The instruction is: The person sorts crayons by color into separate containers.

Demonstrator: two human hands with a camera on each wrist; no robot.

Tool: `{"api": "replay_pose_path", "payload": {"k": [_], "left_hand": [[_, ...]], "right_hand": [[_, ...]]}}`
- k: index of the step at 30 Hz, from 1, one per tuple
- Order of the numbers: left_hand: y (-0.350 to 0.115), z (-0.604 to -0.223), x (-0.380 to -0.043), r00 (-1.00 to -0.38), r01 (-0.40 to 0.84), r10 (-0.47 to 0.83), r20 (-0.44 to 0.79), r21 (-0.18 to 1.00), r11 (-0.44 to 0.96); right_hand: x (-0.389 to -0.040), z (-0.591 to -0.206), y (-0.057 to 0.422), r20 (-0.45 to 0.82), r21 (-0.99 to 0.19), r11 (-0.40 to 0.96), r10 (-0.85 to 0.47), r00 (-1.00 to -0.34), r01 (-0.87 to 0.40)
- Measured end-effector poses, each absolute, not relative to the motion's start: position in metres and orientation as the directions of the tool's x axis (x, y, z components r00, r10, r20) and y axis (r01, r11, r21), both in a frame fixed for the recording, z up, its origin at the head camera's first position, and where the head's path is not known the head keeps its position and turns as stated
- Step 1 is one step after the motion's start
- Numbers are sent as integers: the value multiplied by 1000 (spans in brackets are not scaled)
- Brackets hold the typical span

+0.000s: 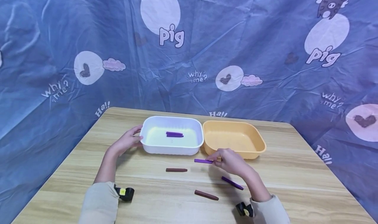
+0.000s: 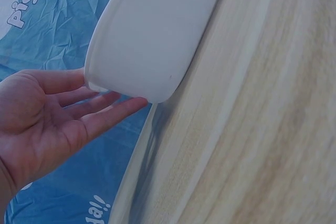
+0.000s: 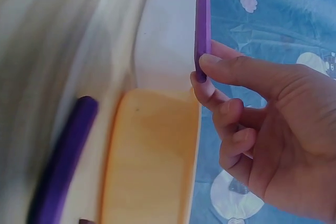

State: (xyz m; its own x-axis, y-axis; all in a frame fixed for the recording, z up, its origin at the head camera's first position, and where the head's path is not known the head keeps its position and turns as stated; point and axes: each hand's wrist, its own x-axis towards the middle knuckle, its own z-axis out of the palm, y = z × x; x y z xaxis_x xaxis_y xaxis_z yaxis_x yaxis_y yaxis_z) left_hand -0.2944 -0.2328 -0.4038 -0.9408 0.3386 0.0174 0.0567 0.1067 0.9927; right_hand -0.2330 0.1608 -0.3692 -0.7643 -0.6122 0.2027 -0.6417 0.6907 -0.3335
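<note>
My right hand [image 1: 231, 161] pinches a purple crayon [image 1: 202, 161] near one end between thumb and fingers, just in front of the two bins. In the right wrist view the crayon [image 3: 202, 27] sticks out past the fingertips. With fingers fairly straight, my left hand [image 1: 127, 143] touches the left end of the white bin [image 1: 171, 150]. Two purple crayons [image 1: 175, 135] lie side by side inside that bin. Beneath my right forearm, another purple crayon [image 1: 232, 183] lies on the table.
A yellow-orange bin [image 1: 233, 151] stands right beside the white one. Two brown crayons, one farther back [image 1: 176, 170] and one nearer [image 1: 206, 195], lie on the wooden table [image 1: 159, 204]. A blue printed cloth [image 1: 195, 96] hangs behind the table.
</note>
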Motion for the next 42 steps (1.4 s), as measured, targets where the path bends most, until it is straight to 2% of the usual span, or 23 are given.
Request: {"api": "replay_pose_path", "payload": {"k": [17, 34, 42], "left_hand": [[-232, -409, -295, -943, 50, 332, 11, 993, 107], [-233, -406, -294, -945, 44, 326, 6, 993, 109], [-232, -404, -294, -943, 51, 334, 10, 992, 113]], "right_hand": [[-257, -348, 137, 258, -340, 684, -591, -764, -645], [-294, -336, 100, 232, -297, 714, -590, -774, -634], [-310, -335, 80, 159, -288, 766, -553, -818, -574]]}}
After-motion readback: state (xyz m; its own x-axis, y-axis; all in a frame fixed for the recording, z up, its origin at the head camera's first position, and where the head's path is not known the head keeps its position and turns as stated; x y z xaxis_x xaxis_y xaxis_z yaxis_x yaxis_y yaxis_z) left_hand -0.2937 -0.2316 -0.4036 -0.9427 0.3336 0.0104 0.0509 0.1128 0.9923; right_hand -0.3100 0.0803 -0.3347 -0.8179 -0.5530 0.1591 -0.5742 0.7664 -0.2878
